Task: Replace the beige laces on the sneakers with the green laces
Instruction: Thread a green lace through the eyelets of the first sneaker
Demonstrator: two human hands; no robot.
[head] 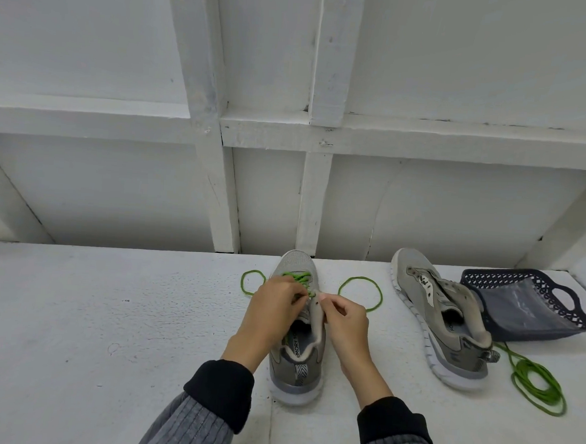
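Note:
A grey sneaker stands in the middle of the white surface, toe pointing away from me. A green lace is threaded through its front eyelets, with loose loops lying left and right of the shoe. My left hand pinches the green lace over the eyelets. My right hand pinches the shoe's right eyelet flap beside the tongue. A second grey sneaker lies tilted on its side to the right, with no lace in it. A coiled green lace lies by its heel.
A dark blue plastic basket lies tipped on its side at the far right, behind the second sneaker. A white wall with wooden framing rises directly behind the surface. No beige laces are in view.

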